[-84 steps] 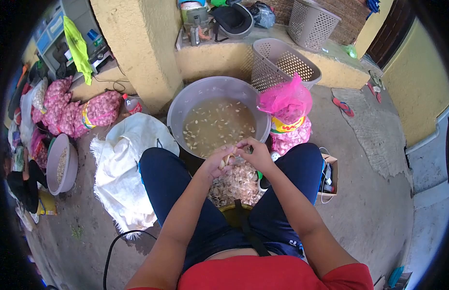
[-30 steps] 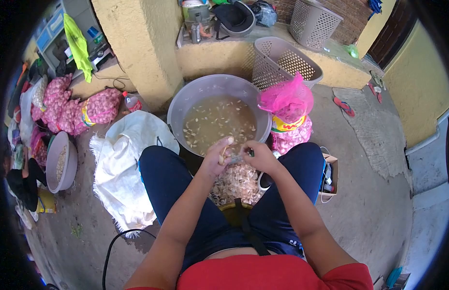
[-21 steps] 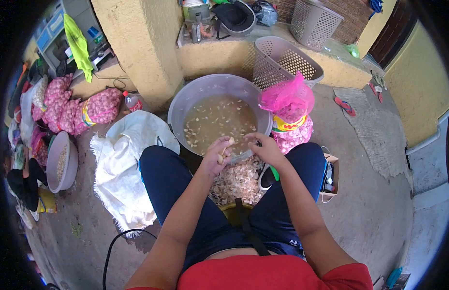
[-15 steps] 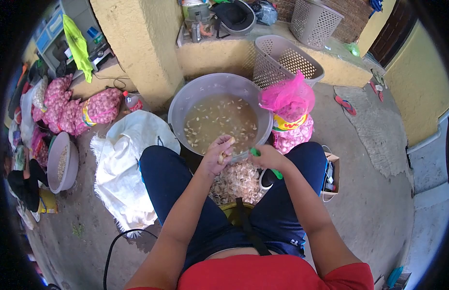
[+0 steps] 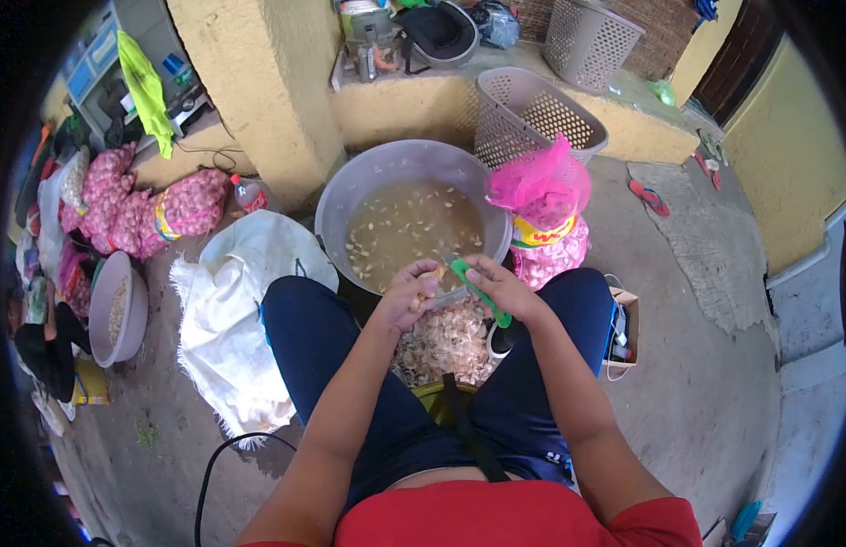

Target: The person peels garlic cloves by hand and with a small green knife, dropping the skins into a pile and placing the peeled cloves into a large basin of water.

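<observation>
Pinching small tan garlic cloves (image 5: 416,303) in the L grip (image 5: 404,306), prob to keep 'em steady. Clasping a slim green plastic tool (image 5: 478,291) (knife, prob) in the R grip (image 5: 505,289), tilted near-right. Holding both b/w a round grey plastic basin (image 5: 414,155), far, & a heap of papery whitish-pink skins (image 5: 446,346), near, prob for easy reach.

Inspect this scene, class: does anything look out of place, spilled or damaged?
A red flip-flop lies on the floor apart from the footwear nearer the door, so it looks stray. The white sack has a frayed edge, so it looks worn.
</observation>
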Motion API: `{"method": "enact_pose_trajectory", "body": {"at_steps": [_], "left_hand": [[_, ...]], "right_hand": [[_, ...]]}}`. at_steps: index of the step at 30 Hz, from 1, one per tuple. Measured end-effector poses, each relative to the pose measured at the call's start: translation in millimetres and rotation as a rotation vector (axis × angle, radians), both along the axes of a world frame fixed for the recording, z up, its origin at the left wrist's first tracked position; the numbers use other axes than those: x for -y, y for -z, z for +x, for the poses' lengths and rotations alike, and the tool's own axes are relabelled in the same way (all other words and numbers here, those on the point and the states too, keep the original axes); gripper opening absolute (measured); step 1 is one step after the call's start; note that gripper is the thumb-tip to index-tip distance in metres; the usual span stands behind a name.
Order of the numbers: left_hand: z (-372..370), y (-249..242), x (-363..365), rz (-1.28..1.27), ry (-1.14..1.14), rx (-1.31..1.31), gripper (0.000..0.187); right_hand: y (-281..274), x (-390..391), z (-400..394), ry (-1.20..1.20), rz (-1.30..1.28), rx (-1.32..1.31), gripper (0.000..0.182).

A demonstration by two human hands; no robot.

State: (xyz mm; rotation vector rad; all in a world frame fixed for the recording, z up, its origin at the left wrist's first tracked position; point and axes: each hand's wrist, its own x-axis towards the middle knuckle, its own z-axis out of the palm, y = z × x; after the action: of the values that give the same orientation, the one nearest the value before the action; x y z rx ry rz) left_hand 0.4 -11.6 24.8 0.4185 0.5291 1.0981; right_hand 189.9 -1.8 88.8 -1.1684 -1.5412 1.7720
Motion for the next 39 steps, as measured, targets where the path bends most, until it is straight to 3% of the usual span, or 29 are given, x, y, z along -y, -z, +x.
{"method": "enact_pose_trajectory", "body": {"at_steps": [3, 6, 9, 12, 18, 21, 24, 27, 33, 39], "left_hand": [[0, -6, 3, -0.006, 0.002, -0.076, 0.026], [0, -10, 5, -0.002, -0.006, -0.142, 0.024], [0, -19, 7, 0.023, 0.115, -0.157, 0.022], [-3, -8, 6, 0.046, 0.259, -0.099, 0.022], [-1, -3, 8, 0.066, 0.244, -0.04, 0.018], [-4, -3, 9, 0.104, 0.287, -0.019, 0.02], [-4, -4, 9, 0.109, 0.309, -0.043, 0.023], [-4, -3, 10, 0.107, 0.3, -0.043, 0.023], [-3, -7, 11, 0.124, 0.273, -0.025, 0.019], [0, -9, 13, 0.087, 0.191, -0.073, 0.022]], "right_hand": [[22, -10, 3, -0.053, 0.056, 0.018, 0.025], [28, -7, -2, 0.043, 0.069, -0.147, 0.023], [18, -2, -4, -0.027, 0.018, -0.206, 0.023], [9, 1, -7, -0.071, 0.043, 0.046, 0.03], [13, 5, -7, -0.086, 0.295, 0.197, 0.033], [18, 6, -8, -0.112, 0.369, 0.209, 0.032], [9, 7, -8, -0.117, 0.217, 0.228, 0.032], [6, 8, -9, -0.131, 0.228, 0.257, 0.034], [18, 6, -10, -0.114, 0.335, 0.199, 0.034], [10, 10, -12, -0.058, 0.493, 0.334, 0.034]]}}
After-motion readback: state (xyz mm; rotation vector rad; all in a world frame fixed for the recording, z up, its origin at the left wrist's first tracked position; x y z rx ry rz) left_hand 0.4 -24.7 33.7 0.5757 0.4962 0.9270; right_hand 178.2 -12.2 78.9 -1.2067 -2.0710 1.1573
